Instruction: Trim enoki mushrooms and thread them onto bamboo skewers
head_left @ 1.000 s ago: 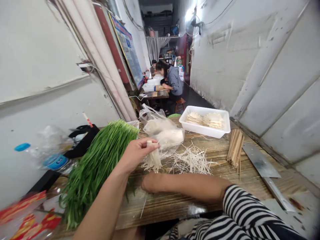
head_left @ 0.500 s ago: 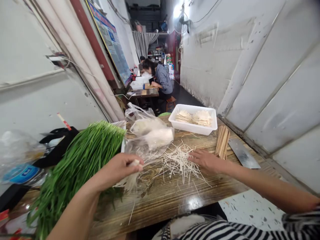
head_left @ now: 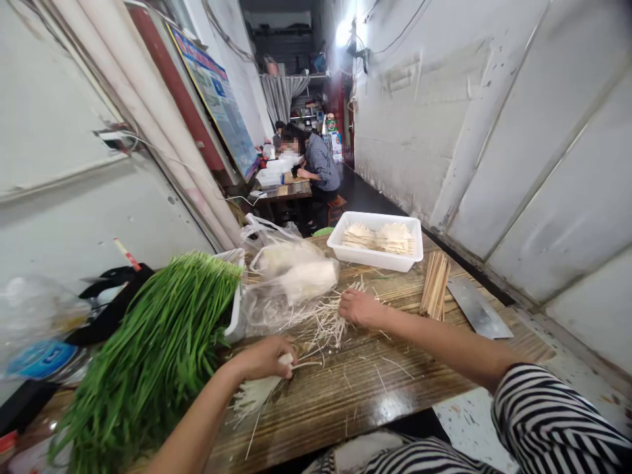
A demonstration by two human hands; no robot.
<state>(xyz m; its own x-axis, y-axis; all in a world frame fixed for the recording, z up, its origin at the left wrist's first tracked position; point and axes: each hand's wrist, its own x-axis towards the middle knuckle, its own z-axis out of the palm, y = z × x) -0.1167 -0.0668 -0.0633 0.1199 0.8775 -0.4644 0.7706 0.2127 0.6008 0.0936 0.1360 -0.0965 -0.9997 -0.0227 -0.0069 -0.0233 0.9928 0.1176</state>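
A person in a black-and-white striped sleeve (head_left: 548,408) works at a wooden table (head_left: 395,408), both bare hands over the near half of the boards. The left hand (head_left: 266,359) is closed around a bunch of pale, thin-stemmed mushrooms (head_left: 257,393), its cut end showing between thumb and fingers and its strands trailing down to the tabletop beside the greens. The right hand (head_left: 360,307) rests, fingers curled, on a loose pile of pale stems (head_left: 326,327) at mid-table; whether it grips any of them (the fingertips are hidden) cannot be told. A few single stems lie scattered on the wood nearer the person.

Just behind the pile slumps a clear plastic bag (head_left: 309,280) with white contents. Beyond it, at the far edge, a white tray (head_left: 401,262) holds fan-shaped pale pieces on thin sticks (head_left: 395,238). To the right, a bundle of wooden sticks (head_left: 434,286) lies next to a broad metal blade (head_left: 478,309). At left, a heap of long green stalks (head_left: 162,355) spreads beside a white container (head_left: 237,313). Farther back, a co-worker in a checked top (head_left: 322,161) bends over another table (head_left: 291,191).
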